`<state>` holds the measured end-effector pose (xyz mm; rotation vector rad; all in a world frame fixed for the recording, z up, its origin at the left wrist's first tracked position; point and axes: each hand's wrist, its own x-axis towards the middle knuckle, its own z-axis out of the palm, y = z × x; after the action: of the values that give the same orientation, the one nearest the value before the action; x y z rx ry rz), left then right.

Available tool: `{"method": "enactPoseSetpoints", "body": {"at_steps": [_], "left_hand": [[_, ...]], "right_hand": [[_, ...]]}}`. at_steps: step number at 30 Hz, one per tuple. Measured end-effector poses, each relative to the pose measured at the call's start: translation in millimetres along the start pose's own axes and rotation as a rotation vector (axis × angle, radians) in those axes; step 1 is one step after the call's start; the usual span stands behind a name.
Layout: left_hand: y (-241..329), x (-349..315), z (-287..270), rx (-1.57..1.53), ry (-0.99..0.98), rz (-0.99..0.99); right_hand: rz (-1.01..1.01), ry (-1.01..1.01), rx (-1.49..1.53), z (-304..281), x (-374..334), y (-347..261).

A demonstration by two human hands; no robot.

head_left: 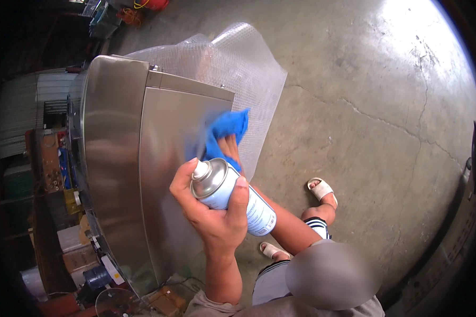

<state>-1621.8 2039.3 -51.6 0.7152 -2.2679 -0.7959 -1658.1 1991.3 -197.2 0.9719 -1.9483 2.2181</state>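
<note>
My left hand (217, 219) is closed around a spray can (232, 198) with a silver top, a white nozzle and a white and blue body. It holds the can tilted, close to a large stainless steel cabinet (116, 158). Beyond the can, my right hand (230, 150) grips a blue cloth (225, 129) and presses it against the cabinet's shiny side panel. The cloth is blurred by motion. The can hides part of my right forearm.
A sheet of clear bubble wrap (248, 68) lies past the cabinet's far edge on the cracked concrete floor (365, 105). Feet in pale sandals (321, 188) stand to the right of the cabinet. Boxes, shelves and small parts (63, 211) crowd the left side.
</note>
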Motion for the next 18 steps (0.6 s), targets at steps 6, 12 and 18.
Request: {"method": "enactPoseSetpoints", "body": {"at_steps": [6, 12, 18], "left_hand": [[-10.4, 2.7, 2.4, 0.028, 0.012, 0.023], [-10.7, 1.3, 0.0, 0.011, -0.003, -0.032], [-10.7, 2.3, -2.6, -0.002, -0.036, 0.001]], "right_hand": [[0.083, 0.081, 0.008, -1.6, 14.1, 8.4], [-0.104, 0.052, -0.129, 9.2, 4.8, 24.2], [-0.1, 0.163, -0.1, 13.8, 15.3, 30.4]]}}
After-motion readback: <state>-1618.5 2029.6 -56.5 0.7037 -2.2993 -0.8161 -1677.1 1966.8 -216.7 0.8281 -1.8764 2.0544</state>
